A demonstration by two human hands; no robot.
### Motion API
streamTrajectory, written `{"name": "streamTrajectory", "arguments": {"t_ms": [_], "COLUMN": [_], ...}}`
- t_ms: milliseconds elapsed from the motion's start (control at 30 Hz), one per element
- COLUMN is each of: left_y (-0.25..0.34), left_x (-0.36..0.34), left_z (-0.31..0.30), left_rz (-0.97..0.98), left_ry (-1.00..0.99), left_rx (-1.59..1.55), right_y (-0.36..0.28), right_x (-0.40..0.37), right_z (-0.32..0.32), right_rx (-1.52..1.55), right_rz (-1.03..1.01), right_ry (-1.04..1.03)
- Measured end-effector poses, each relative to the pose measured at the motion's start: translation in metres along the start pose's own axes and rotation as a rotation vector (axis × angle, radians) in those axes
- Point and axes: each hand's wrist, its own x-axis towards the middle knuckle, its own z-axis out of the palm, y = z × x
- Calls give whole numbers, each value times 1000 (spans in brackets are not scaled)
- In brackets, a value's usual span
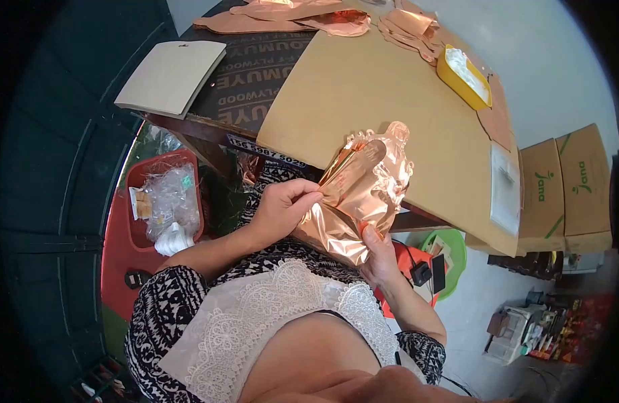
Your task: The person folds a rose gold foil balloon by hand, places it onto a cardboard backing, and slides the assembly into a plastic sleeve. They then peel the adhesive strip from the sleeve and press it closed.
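Note:
A crumpled sheet of shiny rose-gold foil [363,195] is held in front of my chest, over the near edge of the brown cardboard-covered table [363,87]. My left hand [282,208] pinches the foil's left edge between thumb and fingers. My right hand [379,255] grips the foil's lower edge from below. A flat foil-covered strip sticks up inside the bundle. More rose-gold foil pieces [289,17] lie at the table's far end.
A yellow tray [464,77] with white contents sits at the table's right. A grey board [172,77] overhangs the left side. A red bin [161,201] with clear plastic stands below left. Cardboard boxes [565,188] and a green basket [450,258] are at right.

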Motion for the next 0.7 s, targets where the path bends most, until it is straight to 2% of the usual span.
{"name": "streamTrajectory", "arguments": {"t_ms": [267,367,700], "left_y": [-7,-12,-13], "left_x": [-1,-1,-7], "left_z": [3,3,11], "left_rz": [-40,7,-36], "left_ry": [18,26,103], "left_rx": [-48,-34,-243], "right_y": [-2,-2,-2], "right_x": [-2,-1,-2], "right_z": [5,4,7], "right_rx": [20,12,86], "right_rz": [35,41,85], "right_ry": [-11,-8,-10]}}
